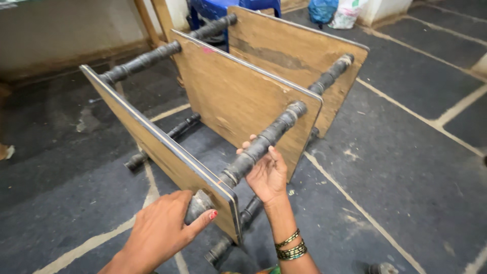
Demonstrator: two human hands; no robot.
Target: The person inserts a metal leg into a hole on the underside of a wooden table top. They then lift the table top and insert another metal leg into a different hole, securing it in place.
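We see the wooden rack (243,96) lying on its side on the dark stone floor (406,152), its black turned rods (264,144) running from near us towards the far wall. Our right hand (266,175) wraps one rod between two boards; our left hand (162,228) cups the rod end (199,204) at the nearest board. Open floor lies right; blue stool (218,7) behind.
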